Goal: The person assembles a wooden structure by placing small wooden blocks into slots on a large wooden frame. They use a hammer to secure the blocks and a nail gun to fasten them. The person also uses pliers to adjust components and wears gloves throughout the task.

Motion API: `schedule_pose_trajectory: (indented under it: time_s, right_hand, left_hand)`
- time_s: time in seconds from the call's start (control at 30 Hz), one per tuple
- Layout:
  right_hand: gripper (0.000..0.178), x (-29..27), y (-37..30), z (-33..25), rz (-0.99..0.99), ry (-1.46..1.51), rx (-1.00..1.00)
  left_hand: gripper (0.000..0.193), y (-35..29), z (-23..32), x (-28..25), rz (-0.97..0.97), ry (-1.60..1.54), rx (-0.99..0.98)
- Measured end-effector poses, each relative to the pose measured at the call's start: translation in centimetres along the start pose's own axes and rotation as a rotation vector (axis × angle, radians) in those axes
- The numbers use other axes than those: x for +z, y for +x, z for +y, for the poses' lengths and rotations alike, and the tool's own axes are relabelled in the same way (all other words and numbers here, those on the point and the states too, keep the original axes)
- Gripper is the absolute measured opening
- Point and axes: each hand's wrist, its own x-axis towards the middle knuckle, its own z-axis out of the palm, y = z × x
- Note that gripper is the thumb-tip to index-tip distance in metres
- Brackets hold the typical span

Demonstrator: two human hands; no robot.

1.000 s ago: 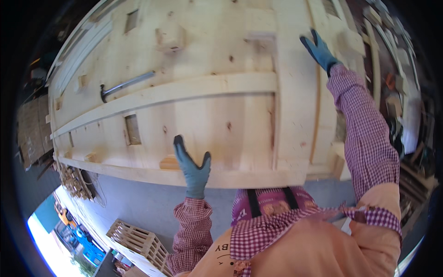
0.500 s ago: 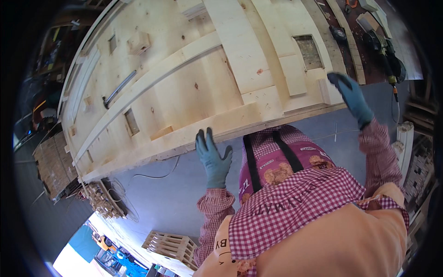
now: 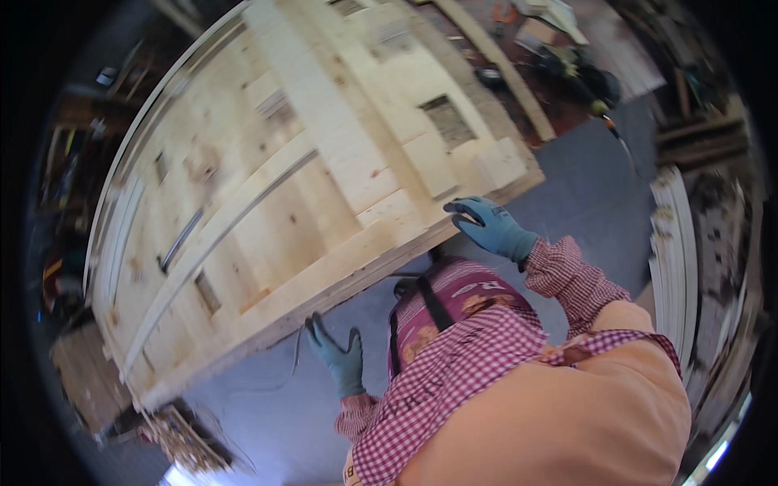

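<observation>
A large wooden panel (image 3: pixel 267 283) with battens and blocks on its face lies in front of me. My left hand (image 3: pixel 338 352), in a teal glove, is at its near edge with fingers and thumb spread, holding nothing; whether the fingertips touch the edge I cannot tell. Farther right, my right hand (image 3: pixel 489 227), gloved alike, reaches over the near edge beside a short flat batten (image 3: pixel 428 164), its fingers stretched out and the thumb apart. A hammer (image 3: pixel 180 240) rests on the panel next to a long curved wooden strip (image 3: pixel 235 219).
Beyond the panel's right side are a power tool (image 3: pixel 590 85) with a cord and a black tape measure (image 3: pixel 489 77). White mouldings (image 3: pixel 674 251) and boards are stacked at the right. A bundle of wood sticks (image 3: pixel 185 441) is at the lower left, above the grey floor (image 3: pixel 267 381).
My view has turned, and the panel appears tilted and shifted left. My right hand has moved left and inward, from the panel's right corner to its near edge. My left hand remains spread near the edge.
</observation>
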Motion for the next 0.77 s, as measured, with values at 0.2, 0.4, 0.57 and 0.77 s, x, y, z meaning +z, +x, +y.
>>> schedule_pose_trajectory:
  time_s: [0.2, 0.4, 0.57, 0.77]
  right_hand:
    - [0.035, -5.9, -3.6, 7.9, 0.398, 0.261, 0.243]
    - [0.055, -20.9, 0.5, 23.7, 0.429, 0.066, 0.266]
    - [0.08, -28.8, 8.8, 36.5, 0.459, -0.671, 0.404]
    - [0.087, -31.8, 16.9, 35.0, -0.022, -1.183, 0.841]
  left_hand:
    - [0.084, -2.5, -3.7, 1.3, -0.072, 0.05, -0.096]
    - [0.08, -2.8, -6.9, 1.7, 0.151, 0.041, -0.259]
    - [0.075, -8.7, -3.1, 5.9, 0.377, 0.042, -0.668]
    - [0.07, -25.1, 10.2, 15.2, 0.354, 0.006, -1.21]
